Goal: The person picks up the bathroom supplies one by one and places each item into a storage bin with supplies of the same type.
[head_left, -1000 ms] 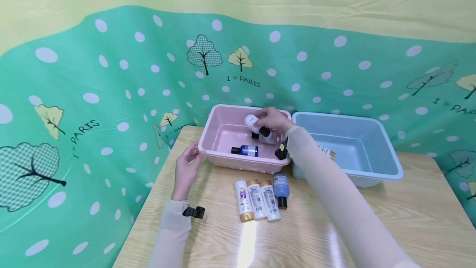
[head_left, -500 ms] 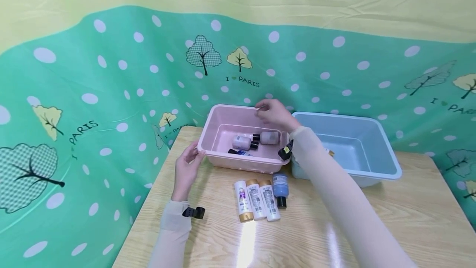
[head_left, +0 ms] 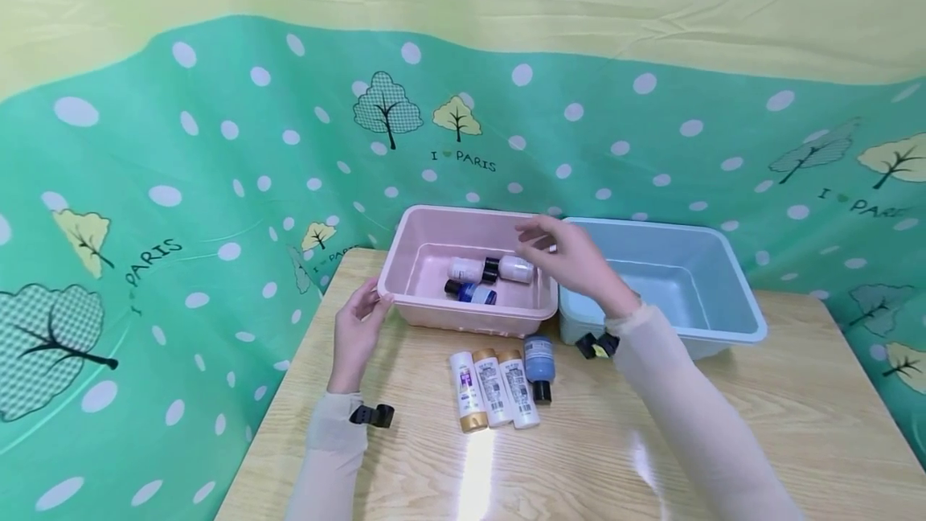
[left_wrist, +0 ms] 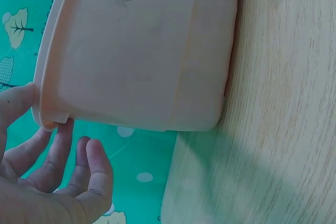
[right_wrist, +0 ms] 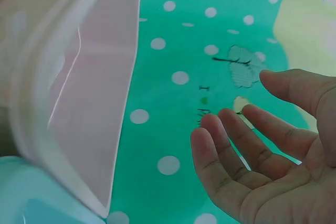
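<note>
My left hand (head_left: 356, 336) pinches the rim of the pink bin (head_left: 470, 316) at its front left corner. The left wrist view has the thumb on top of the rim and fingertips underneath. Inside the bin lie a white bottle (head_left: 465, 269) with a black cap, a pale bottle (head_left: 516, 268) with a black cap and a dark blue bottle (head_left: 477, 294). Over the bin's right end hovers my right hand (head_left: 571, 260), its fingers loosely bent and holding nothing. The right wrist view shows that hand (right_wrist: 268, 150) with bare fingers, apart from the bin.
Right of the pink bin stands a light blue bin (head_left: 723, 336). Before the bins, on the wooden table (head_left: 405, 457), lie several bottles: white ones with gold caps (head_left: 494, 388) and a blue one with a black cap (head_left: 539, 360). A patterned cloth (head_left: 289, 159) hangs behind.
My right hand has let go of the white bottle, which now lies in the pink bin, and has moved right and nearer. The dark blue bottle has shifted slightly. My left hand keeps its grip.
</note>
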A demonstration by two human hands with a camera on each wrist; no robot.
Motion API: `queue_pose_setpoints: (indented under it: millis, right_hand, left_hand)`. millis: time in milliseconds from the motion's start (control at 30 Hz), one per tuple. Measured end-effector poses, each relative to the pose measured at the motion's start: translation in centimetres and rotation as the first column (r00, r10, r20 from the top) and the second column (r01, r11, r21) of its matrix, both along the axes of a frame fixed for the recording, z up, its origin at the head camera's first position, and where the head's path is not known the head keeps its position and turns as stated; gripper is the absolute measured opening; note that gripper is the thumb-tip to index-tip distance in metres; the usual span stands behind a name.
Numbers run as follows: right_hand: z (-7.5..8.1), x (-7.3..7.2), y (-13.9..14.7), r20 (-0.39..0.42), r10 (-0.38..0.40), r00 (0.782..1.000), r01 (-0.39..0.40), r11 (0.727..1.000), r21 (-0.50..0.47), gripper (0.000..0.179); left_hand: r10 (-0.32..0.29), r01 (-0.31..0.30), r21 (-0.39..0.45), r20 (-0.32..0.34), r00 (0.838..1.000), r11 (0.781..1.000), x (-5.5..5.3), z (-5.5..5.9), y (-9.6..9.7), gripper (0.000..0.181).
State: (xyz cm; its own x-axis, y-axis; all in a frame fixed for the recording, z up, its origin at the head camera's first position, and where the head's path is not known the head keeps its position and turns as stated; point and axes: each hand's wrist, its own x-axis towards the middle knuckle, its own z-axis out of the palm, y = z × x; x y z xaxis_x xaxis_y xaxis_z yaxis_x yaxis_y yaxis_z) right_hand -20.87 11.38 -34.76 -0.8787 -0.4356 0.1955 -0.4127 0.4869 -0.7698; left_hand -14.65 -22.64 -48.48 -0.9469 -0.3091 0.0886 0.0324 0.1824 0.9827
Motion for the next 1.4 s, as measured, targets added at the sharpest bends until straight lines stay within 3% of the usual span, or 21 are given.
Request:
queue_pose_setpoints:
  millis: [233,533,800,1067,1267,1400]
  right_hand:
    - [-1.5,4.8,2.1,-0.071,-0.052,0.996,0.050,0.998,-0.028,0.034]
    - [-4.7,7.9,3.6,-0.027,-0.080,0.996,0.077,0.992,-0.099,0.031]
    - [-9.8,9.7,4.4,0.008,-0.114,0.994,0.113,0.975,-0.193,0.026]
    - [-14.6,10.6,4.3,0.064,-0.177,0.982,0.184,0.974,-0.130,0.033]
    - [-16.6,10.7,3.7,0.134,-0.236,0.962,0.246,0.967,-0.061,0.046]
    - [-17.8,10.7,3.0,0.239,-0.280,0.930,0.300,0.952,-0.053,0.061]
  left_hand:
    - [-0.009,0.009,0.001,0.010,1.000,1.000,-0.1,0.0,0.1,0.052]
    - [0.011,-0.012,0.021,0.028,1.000,1.000,0.1,-0.1,0.0,0.049]
    - [0.005,-0.005,0.042,0.008,1.000,0.999,0.0,-0.1,0.1,0.048]
    - [0.001,-0.001,0.039,0.003,1.000,0.999,0.0,-0.1,0.1,0.049]
    - [0.010,-0.011,0.030,0.019,1.000,0.999,0.1,0.0,0.1,0.049]
    - [0.005,-0.006,0.035,0.017,1.000,0.999,0.1,0.1,0.1,0.049]
